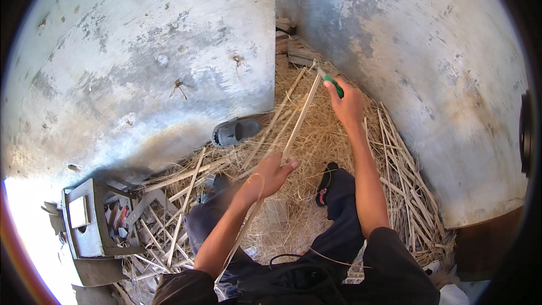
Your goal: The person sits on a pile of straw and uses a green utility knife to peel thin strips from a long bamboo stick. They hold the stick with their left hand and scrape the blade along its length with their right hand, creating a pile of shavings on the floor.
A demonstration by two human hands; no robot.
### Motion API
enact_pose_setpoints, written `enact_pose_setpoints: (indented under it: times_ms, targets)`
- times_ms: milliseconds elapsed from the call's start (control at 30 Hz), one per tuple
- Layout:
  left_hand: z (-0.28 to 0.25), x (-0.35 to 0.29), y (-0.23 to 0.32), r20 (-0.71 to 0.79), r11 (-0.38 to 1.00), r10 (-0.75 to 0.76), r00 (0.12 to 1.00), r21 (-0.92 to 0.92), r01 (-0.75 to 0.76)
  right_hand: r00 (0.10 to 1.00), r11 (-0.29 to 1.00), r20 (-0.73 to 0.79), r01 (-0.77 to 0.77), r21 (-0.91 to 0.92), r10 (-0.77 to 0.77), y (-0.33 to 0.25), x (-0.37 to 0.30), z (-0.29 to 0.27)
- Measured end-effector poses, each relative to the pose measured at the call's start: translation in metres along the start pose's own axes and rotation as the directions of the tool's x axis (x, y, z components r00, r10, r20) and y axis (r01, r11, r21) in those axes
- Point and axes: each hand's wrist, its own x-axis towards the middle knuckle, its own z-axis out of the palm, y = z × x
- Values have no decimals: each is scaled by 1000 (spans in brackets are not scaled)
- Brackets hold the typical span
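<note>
A long pale strip, apparently split bamboo [301, 114], slants up and away from my left hand [269, 176]. My left hand is closed around its near part, and the tail runs back along my forearm toward my lap. Farther off, my right hand [349, 104] grips the green handle of a knife [334, 85]. The knife's blade lies against the far end of the strip, and I cannot tell whether it has cut in. A thin curled fibre hangs across my left wrist.
Loose shavings [322, 130] cover the floor. Bundled strips [403, 181] lie along the right wall. A grey clog [236, 131] is by the left wall. At the lower left, a box-like wooden stool [90, 231] holds odds and ends. Wood blocks [303, 53] sit in the corner.
</note>
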Motion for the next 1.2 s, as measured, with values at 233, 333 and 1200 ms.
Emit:
enact_pose_setpoints:
  times_ms: [233, 333, 1200]
  targets:
    - [-24, -7, 17, -30, 988, -77, 997, -140, 72, 998, 990, -17, 58, 126, -57, 11, -9, -5]
    - [-21, 4, -10, -180, 985, -63, 982, -170, 32, 965, 946, 145, 172, 275, -218, -21, -24, -2]
    - [-15, -11, 21, -155, 993, -109, 982, -62, 101, 951, 946, 189, 193, 261, -246, -24, -19, 10]
